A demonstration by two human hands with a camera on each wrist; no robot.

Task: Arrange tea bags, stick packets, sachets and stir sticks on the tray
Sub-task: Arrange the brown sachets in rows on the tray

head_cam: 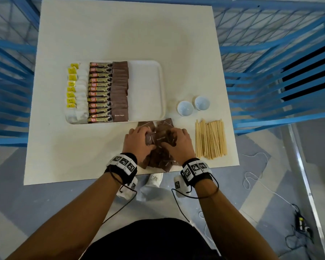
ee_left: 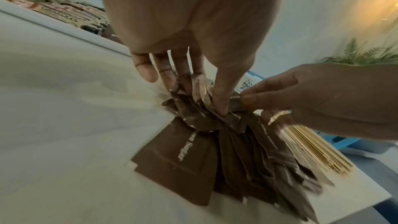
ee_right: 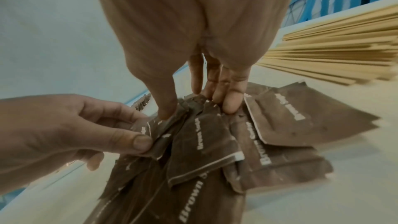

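Both hands, left hand and right hand, pinch brown sugar sachets between them; these look light, limp and slippery, so edge grips suit best.

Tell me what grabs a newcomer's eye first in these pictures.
Both hands, left hand and right hand, dig into a loose heap of brown sugar sachets at the table's near edge. Behind them, the white tray holds neat columns of tea bags, stick packets and sachets, its right part bare. Right of the heap lie the wooden stir sticks.

Loose brown sugar sachets lie heaped beside the stir sticks, below the part-filled tray.
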